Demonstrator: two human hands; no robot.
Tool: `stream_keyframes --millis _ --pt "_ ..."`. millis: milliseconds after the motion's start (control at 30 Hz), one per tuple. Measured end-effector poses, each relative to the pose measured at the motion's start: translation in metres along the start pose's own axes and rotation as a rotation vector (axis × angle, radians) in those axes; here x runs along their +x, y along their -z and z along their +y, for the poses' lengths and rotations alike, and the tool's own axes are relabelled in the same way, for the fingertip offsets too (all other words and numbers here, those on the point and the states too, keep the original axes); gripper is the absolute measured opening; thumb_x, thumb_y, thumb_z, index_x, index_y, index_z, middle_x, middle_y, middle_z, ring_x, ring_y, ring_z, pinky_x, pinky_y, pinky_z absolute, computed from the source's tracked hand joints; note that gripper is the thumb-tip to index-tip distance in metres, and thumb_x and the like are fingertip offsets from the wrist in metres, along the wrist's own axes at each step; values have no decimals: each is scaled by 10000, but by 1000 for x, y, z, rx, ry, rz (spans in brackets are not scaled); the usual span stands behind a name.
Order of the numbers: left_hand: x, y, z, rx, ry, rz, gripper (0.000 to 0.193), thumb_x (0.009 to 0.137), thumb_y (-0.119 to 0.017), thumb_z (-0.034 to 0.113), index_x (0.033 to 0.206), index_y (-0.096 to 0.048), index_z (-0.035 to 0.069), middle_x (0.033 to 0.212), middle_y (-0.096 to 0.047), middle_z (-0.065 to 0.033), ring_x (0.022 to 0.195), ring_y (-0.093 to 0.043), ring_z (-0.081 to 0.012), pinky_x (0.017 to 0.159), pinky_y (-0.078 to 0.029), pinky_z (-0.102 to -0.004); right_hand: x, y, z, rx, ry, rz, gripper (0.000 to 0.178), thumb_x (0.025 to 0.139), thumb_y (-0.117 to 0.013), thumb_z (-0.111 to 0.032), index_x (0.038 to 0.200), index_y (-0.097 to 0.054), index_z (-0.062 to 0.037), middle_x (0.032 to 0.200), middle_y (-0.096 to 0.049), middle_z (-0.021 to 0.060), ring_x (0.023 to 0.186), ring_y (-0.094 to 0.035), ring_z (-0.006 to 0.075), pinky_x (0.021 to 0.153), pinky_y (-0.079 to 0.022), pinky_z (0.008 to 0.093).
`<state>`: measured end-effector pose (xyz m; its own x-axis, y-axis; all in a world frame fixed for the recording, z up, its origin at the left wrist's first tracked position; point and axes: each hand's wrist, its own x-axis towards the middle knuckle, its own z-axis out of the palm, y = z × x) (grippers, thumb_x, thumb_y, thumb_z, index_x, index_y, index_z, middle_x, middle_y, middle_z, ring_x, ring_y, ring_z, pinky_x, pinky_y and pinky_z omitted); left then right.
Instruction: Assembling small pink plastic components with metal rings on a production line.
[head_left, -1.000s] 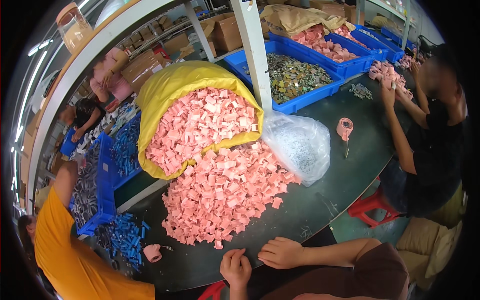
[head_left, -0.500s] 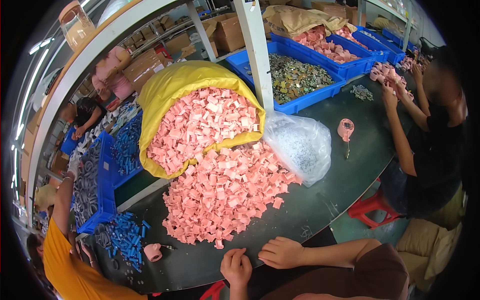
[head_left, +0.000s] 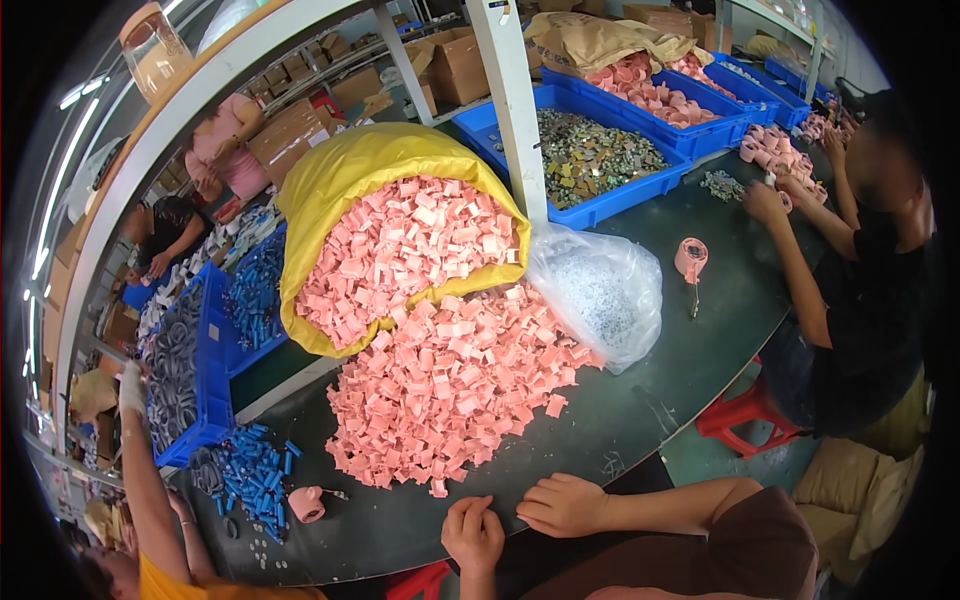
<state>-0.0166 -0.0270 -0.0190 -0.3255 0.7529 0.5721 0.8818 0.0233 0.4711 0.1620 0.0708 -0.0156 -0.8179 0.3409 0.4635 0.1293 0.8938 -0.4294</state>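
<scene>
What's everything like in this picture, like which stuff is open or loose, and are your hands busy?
Left hand: fingers curled, nothing visible in it
Right hand: fingers curled, nothing visible in it
Yellow sack: open, tipped on its side
Pink pieces: loose, heaped
Clear bag: partly filled; closure unclear
Blue tray: open-topped, holding small parts
Blue cylinders: loose, piled
</scene>
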Motion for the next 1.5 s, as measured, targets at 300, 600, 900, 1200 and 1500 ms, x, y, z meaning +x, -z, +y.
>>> stream_keyframes --millis 300,600,900,1200,1500 --pt "-3 0 0 -34 20 29 229 726 -642 -62 873 -730 90 882 -664 -79 697 -659 -285 604 -520 -389 2 -1 -2 -6 -5 16 122 904 -680 -236 976 -654 -141 885 -591 -7 764 -589 176 676 -434 308" --pt "-1 -2 1 -40 15 29 221 734 -641 -58 873 -731 88 878 -662 -83 690 -658 -284 593 -517 -388 0 0 -1 -2 -5 21 126 917 -665 -246 983 -646 -140 897 -585 1 774 -581 180 678 -430 314" --pt "-3 -1 2 -30 34 19 225 737 -644 -53 882 -729 96 883 -662 -80 700 -657 -289 601 -518 -392 0 1 -2 16 -3 9 132 922 -649 -251 981 -637 -133 896 -575 10 784 -577 190 695 -433 323" --pt "0 -1 2 -25 16 28 229 738 -640 -55 885 -726 98 885 -653 -81 715 -661 -292 608 -523 -399 1 2 -2 45 -9 10 128 922 -647 -252 973 -640 -134 888 -576 12 794 -582 194 701 -432 328" --pt "10 9 4 -266 38 25 185 799 -617 -67 934 -696 30 885 -629 -101 765 -633 -230 666 -512 -327 -1 21 10 546 -114 -29 133 969 -622 -222 979 -657 -94 889 -611 47 850 -616 243 791 -484 365"
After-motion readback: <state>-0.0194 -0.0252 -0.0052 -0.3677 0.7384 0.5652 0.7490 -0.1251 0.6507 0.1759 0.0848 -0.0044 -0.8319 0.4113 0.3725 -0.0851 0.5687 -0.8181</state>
